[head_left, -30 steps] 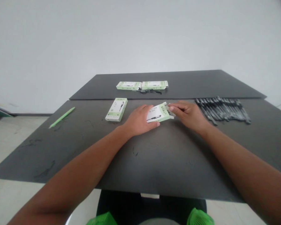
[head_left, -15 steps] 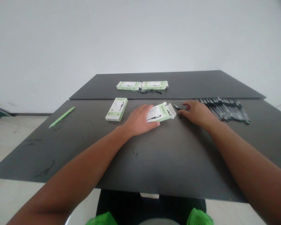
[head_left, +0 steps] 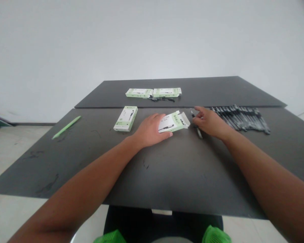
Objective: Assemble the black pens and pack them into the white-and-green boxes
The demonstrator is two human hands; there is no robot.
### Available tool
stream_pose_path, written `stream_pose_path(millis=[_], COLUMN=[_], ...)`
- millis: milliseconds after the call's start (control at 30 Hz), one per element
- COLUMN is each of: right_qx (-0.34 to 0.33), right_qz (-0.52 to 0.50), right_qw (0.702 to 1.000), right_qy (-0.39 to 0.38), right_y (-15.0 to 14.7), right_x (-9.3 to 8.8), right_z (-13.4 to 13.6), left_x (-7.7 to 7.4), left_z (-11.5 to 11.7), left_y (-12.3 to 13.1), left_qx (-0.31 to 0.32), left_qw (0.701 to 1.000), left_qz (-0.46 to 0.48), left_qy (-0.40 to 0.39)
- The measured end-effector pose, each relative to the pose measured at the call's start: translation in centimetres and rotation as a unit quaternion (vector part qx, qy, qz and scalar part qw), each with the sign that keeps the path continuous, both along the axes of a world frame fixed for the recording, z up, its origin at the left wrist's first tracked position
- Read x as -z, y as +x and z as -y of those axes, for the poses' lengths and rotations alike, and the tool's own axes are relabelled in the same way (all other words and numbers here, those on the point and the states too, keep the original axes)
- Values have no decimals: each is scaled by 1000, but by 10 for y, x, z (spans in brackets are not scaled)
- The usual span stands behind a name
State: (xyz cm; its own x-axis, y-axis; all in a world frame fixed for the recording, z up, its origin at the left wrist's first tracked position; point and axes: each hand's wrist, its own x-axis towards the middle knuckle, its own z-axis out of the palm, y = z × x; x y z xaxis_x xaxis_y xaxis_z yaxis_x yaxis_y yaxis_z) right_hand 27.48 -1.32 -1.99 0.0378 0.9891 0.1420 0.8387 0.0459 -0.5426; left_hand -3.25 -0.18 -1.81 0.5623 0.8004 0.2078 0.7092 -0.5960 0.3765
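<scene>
My left hand [head_left: 153, 130] is wrapped round the near-left end of a white and green pen box [head_left: 172, 122], which lies flat on the table. The box's flaps stand open at its right end, towards my other hand. Just beyond those flaps, my right hand [head_left: 208, 122] pinches a dark pen [head_left: 199, 133] between thumb and fingers. The pen slants, its upper end pointing away from me and its lower end near the tabletop. Beside my right hand, a row of several clear-and-black pens [head_left: 243, 118] is spread on the table, partly hidden by the hand.
A closed-looking pen box [head_left: 126, 118] lies left of my left hand. Two more boxes, a left one [head_left: 139, 92] and a right one [head_left: 167, 92], lie at the back with loose black pens [head_left: 162, 99] before them. A green pen [head_left: 66, 127] lies far left on the dark table [head_left: 164, 179].
The pen in my right hand has turned, from pointing at the box flaps to a steeper slant with its lower end showing towards me. My left hand and its box keep their place.
</scene>
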Motion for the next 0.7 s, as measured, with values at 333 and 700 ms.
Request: stream_pose_path(millis=[333,700], right_qx=[54,96], right_qz=[-292,-421], right_qw=[955,897], right_qy=[-7,93], right_y=[-18,-21], right_x=[-18,-22], right_z=[12,9], left_x=[-2,-3], left_z=[0,1], left_y=[0,-1], left_qx=[4,3], left_qw=[1000,1000], left_qz=[-6,-2], left_qy=[-4,-13])
